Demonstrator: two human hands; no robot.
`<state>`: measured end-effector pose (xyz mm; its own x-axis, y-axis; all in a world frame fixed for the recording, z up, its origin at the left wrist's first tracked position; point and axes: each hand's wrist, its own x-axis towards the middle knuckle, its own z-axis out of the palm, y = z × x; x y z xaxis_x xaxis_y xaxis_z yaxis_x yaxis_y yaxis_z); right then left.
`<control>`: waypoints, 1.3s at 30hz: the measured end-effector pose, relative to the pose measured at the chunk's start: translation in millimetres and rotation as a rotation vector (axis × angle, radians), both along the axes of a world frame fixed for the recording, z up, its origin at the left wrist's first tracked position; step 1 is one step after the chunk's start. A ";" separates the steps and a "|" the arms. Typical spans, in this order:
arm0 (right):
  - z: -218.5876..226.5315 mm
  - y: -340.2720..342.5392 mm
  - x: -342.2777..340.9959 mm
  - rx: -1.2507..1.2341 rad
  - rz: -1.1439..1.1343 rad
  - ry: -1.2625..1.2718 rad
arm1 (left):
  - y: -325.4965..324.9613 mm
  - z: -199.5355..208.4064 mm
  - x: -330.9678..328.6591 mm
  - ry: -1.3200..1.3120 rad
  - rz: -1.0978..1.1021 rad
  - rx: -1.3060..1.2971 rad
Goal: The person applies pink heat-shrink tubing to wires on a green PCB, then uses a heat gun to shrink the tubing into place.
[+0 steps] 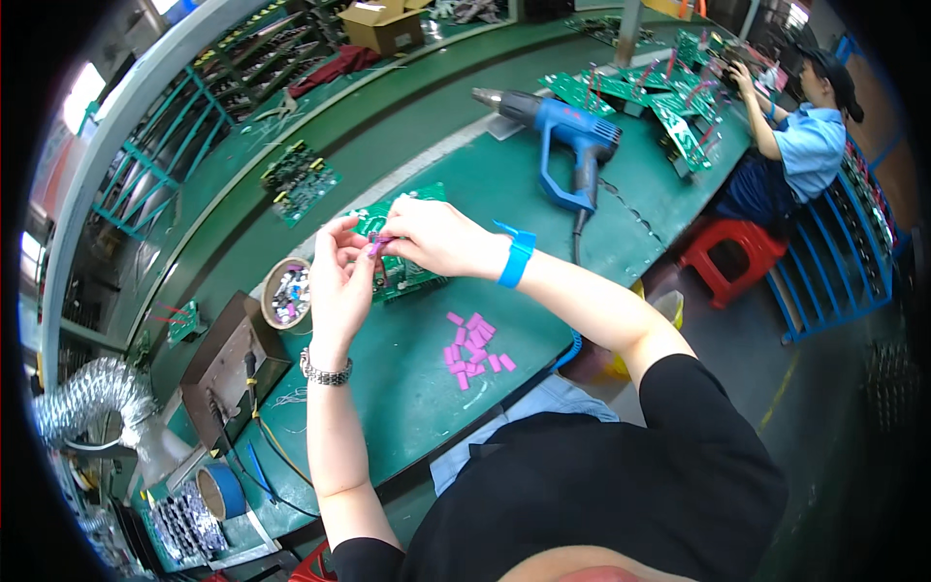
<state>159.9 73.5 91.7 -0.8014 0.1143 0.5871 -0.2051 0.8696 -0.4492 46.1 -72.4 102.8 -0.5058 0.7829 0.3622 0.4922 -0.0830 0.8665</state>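
My left hand (341, 281) and my right hand (436, 236) meet over a green circuit board (412, 276) on the bench. Pinched between the fingertips of both is a small purple sleeve (374, 248), which looks like a piece of heat-shrink tubing. Something thin and reddish hangs below it, too small to make out. The hands cover part of the board. Nearer to me lies a loose heap of short purple sleeves (475, 339). A round tub of small mixed parts (289, 294) stands just left of my left hand.
A blue heat gun (572, 136) lies beyond my right hand, its cord trailing off the bench. More circuit boards (669, 107) crowd the far right, where a co-worker (810, 145) sits. At left are a metal box (228, 364), a soldering iron (250, 373) and blue tape (221, 490).
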 end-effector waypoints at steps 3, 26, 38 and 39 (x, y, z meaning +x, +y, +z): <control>-0.4 -1.4 -4.8 -0.060 -0.042 0.025 | -9.1 19.1 7.2 0.017 0.063 -0.037; 0.1 -20.8 -8.3 -0.055 0.003 0.133 | -17.1 2.8 4.3 0.070 0.191 -0.012; 112.5 36.9 100.3 0.086 -0.045 0.185 | -64.1 23.2 -22.6 -0.082 0.111 0.216; 125.5 43.8 117.7 0.080 -0.066 0.138 | -62.1 23.7 -22.6 -0.089 0.097 0.200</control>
